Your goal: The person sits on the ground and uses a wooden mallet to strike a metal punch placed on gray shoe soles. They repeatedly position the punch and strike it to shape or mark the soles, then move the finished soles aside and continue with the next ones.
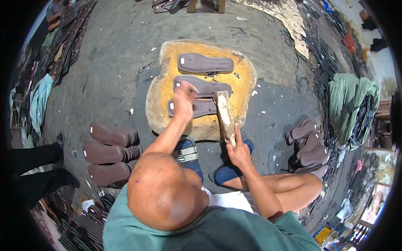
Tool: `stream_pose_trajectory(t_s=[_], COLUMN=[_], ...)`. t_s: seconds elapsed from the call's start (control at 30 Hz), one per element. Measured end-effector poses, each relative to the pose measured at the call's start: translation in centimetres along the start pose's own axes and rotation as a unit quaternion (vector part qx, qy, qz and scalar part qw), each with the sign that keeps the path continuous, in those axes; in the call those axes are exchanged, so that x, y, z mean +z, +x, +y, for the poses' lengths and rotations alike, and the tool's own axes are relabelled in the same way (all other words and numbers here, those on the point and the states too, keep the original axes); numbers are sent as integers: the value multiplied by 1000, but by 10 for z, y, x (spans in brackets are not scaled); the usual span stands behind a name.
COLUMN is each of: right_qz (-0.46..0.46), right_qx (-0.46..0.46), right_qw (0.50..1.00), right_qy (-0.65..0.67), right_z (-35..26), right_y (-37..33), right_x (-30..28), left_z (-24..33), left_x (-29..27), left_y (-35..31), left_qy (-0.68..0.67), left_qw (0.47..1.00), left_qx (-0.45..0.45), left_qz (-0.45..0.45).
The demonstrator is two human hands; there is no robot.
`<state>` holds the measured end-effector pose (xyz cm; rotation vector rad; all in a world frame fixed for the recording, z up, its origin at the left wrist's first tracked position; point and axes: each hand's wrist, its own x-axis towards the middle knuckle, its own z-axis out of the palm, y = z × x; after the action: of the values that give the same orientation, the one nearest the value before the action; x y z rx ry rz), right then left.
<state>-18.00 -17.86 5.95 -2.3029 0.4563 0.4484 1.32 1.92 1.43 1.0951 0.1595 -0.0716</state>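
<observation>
In the head view, a wooden bat [226,115] is grasped at its near end by the right hand [239,153], while the middle brown sole [208,88], on a wooden block [245,85], is partly covered by the left hand [184,105], whose blurred grip cannot be told.

Surroundings: grey floor [113,46], strewn with dark scraps. Upper right: cream sheet [289,21] with a ragged edge, lying on the floor; beyond, small red piece [348,42]. Right: green cloth [347,98], draped in folds beside a stained wall [382,67]. Left: pale blue cloth [41,100], crumpled; below, bystander's dark trouser legs [38,158]. Top centre: short wooden legs [192,6], cropped by the frame.
</observation>
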Motion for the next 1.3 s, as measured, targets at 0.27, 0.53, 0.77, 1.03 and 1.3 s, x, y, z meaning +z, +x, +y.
stream_pose_trajectory(t_s=[0.27,0.53,0.77,1.03,1.3], right_qz=[297,226,-96,-35,63], right_qx=[40,-207,-424,-462,-388], right_qw=[947,947,862,821,838], right_qy=[113,-100,-260,-333,-378], right_z=[36,18,-79,-81,-124], right_y=[11,69,150,220,284], right_x=[-23,-19,-11,-42,-91], left_z=[12,-33,-42,-39,-27], left_x=[-45,-55,-54,-55,-49], left_y=[-104,-158,-162,-163,-153], left_qy=[256,422,423,416,430], left_qw=[944,879,880,886,872], left_qx=[-111,90,71,100,110], left_qz=[-175,-205,-203,-180,-207])
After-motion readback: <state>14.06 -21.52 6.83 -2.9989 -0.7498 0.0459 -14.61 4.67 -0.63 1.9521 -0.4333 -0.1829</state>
